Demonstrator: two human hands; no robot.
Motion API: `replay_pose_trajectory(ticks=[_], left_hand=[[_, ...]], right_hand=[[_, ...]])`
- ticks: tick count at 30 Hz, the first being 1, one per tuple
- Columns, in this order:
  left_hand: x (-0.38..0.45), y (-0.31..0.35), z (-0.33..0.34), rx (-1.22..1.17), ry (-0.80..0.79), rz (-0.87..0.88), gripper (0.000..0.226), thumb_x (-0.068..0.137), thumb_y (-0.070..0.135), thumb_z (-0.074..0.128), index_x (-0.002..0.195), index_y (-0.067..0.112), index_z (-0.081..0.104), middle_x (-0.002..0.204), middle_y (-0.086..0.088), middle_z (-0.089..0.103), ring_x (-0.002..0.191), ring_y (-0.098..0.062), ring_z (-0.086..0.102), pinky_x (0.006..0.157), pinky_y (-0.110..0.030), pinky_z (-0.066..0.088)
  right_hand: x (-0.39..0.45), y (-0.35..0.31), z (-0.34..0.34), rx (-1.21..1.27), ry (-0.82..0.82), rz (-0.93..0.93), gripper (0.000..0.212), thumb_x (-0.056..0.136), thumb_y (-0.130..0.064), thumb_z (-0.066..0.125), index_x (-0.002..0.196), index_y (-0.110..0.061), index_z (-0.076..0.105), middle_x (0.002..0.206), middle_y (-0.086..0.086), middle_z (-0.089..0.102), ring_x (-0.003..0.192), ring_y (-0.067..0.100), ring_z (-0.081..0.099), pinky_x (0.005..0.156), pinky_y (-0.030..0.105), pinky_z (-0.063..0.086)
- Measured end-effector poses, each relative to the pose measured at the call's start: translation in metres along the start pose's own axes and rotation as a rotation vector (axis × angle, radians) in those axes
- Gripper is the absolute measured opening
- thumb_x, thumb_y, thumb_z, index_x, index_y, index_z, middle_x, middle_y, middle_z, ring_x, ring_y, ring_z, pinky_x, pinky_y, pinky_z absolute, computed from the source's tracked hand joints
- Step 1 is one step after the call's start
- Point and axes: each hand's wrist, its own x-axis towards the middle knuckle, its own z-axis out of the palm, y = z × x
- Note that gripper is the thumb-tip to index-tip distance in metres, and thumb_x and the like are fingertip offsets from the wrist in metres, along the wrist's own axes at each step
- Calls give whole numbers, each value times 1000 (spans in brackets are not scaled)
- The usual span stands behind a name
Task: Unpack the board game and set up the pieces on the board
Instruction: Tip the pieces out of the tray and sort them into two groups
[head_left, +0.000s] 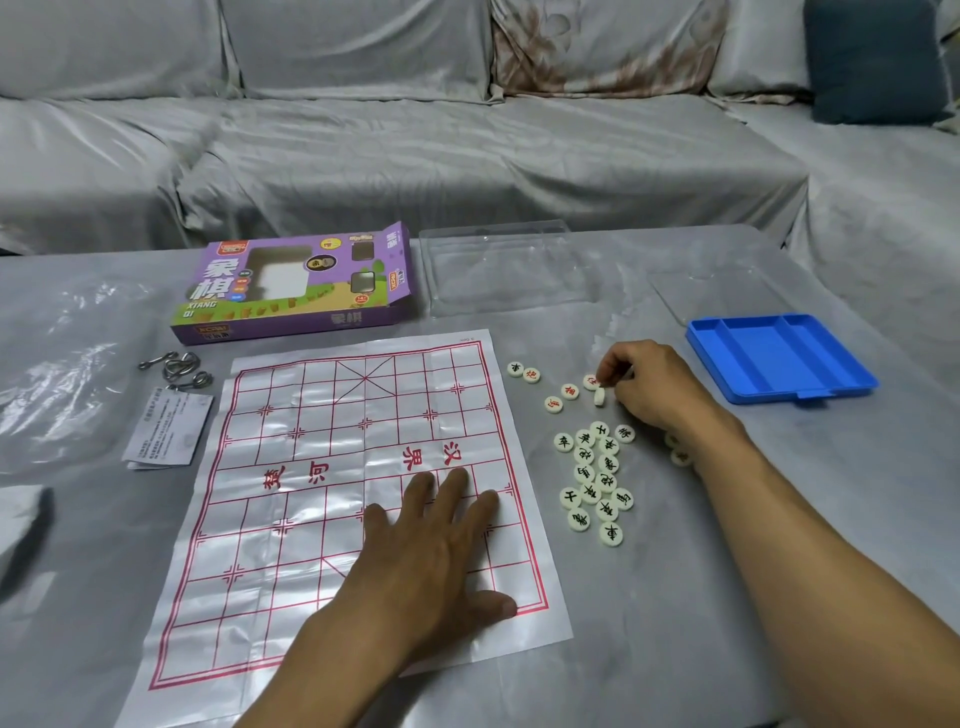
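sorting xiangqi pieces beside the board, none placed yet

the paper xiangqi board (332, 499) is lying unfolded on the grey-covered table (727, 597), and it is being pinned flat by the left hand (431, 551), fingers spread, palm down, nothing grasped. the right hand (649, 384) is being held over the loose pieces off the board's right edge, fingers curled; something small seems to be pinched at the fingertips (605, 376), but whether a piece is actually being gripped cannot be told. just beside those fingertips a piece on edge (599, 396) is standing tilted.

a few red-marked pieces (553, 387) are being gathered in a loose row near the board's far right corner, and a cluster of black-marked pieces (597, 478) is lying nearer, well clear of the red ones. a couple more are half hidden under the right forearm. no piece is sitting on the board.

judgement: colours are being separated first. to do it well, each disc should be turned face up before it is grouped, the tilted one laid flat, and the hidden ones pulled out so the count is not short. the board should be kept pressed, since the creased sheet is likely to lift.

the purple game box (296, 286), clear plastic lid (504, 270) and blue tray (779, 358) are lying emptied at the far side.
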Motion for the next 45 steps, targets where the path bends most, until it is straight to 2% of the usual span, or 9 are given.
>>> replay_pose_trajectory(ticks=[5, 9, 17, 23, 29, 32, 36, 39, 45], left_hand=[[0, 0, -1, 1, -8, 0, 84, 82, 76, 44, 147, 40, 6, 158, 12, -5, 146, -24, -2, 114, -52, 21], [0, 0, 0, 1, -8, -1, 83, 82, 75, 44, 147, 40, 6, 159, 9, -5, 146, -25, -3, 113, -53, 21], [-1, 0, 0, 14, 1, 6, 83, 82, 76, 43, 147, 39, 6, 158, 12, -5, 146, -24, -2, 113, -52, 22], [0, 0, 0, 12, -6, -1, 84, 82, 76, 44, 147, 39, 6, 159, 8, -4, 146, -26, -1, 113, -53, 22], [1, 1, 1, 8, 0, -6, 83, 81, 75, 45, 146, 40, 8, 159, 7, -2, 146, -26, 0, 112, -54, 22], [0, 0, 0, 6, 0, -4, 82, 81, 75, 45, 146, 40, 8, 158, 8, -2, 146, -26, 0, 112, -53, 22], [-1, 1, -1, 5, -5, 0, 82, 82, 75, 44, 146, 39, 8, 158, 9, -3, 146, -25, -1, 113, -53, 22], [0, 1, -1, 8, -2, 0, 82, 82, 75, 44, 146, 39, 8, 158, 8, -2, 146, -26, -1, 113, -54, 23], [-1, 1, -1, 8, 0, 1, 82, 82, 75, 45, 146, 38, 10, 158, 7, 0, 145, -26, 1, 111, -53, 23]], right_hand=[[2, -1, -2, 22, 31, 27, 25, 85, -3, 54, 90, -23, 68, 93, -5, 62, 87, 14, 57, 72, 26, 42], [0, -4, -2, 54, -64, 8, 5, 84, -21, 67, 87, -24, 67, 89, -7, 64, 83, 9, 60, 64, 25, 44], [-4, -8, -10, 117, -99, -52, 23, 82, -43, 72, 83, -21, 66, 82, -4, 67, 77, 14, 63, 70, 32, 50], [-7, -5, -9, 46, -228, -55, 16, 75, -30, 81, 84, -24, 68, 86, -4, 68, 83, 15, 66, 77, 33, 56], [-12, -18, -5, 61, -237, -83, 33, 66, -49, 82, 83, -25, 67, 82, -6, 67, 76, 12, 63, 67, 30, 51], [-13, -21, 0, -13, -269, -82, 23, 68, -36, 84, 79, -22, 69, 79, -6, 68, 74, 11, 64, 67, 30, 55], [-10, -21, -5, 12, -175, -70, 2, 75, -21, 73, 76, -23, 74, 74, -7, 71, 71, 11, 68, 69, 31, 59], [-7, -17, -7, -6, -136, -77, 14, 82, -13, 68, 82, -25, 76, 80, -9, 70, 76, 8, 65, 66, 24, 52], [-7, -12, -3, -17, 43, -74, 1, 84, -21, 72, 85, -21, 72, 85, -6, 67, 80, 12, 62, 74, 31, 52]])
